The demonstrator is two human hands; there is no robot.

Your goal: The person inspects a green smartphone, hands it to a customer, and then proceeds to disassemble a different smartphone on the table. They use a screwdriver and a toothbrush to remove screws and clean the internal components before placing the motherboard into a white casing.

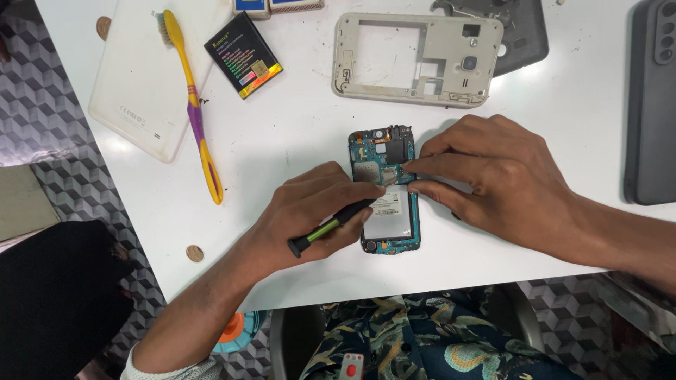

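Note:
An opened phone [386, 188] lies flat on the white table [296, 127], its teal circuit board and silver shield exposed. My left hand [303, 214] grips a small screwdriver [331, 226] with a black and green handle, its tip hidden where it meets the board's left side. My right hand [493, 176] rests on the phone's right edge, its fingertips pinching or pressing at the board's upper right; I cannot tell if a small part is between them.
A beige phone mid-frame [415, 60] and a dark cover [524, 32] lie behind the phone. At the left are a white back panel [141, 84], a yellow and purple toothbrush [193, 105] and a black battery [243, 55]. A dark phone case [651, 105] lies at right, and a coin [194, 253] near the front edge.

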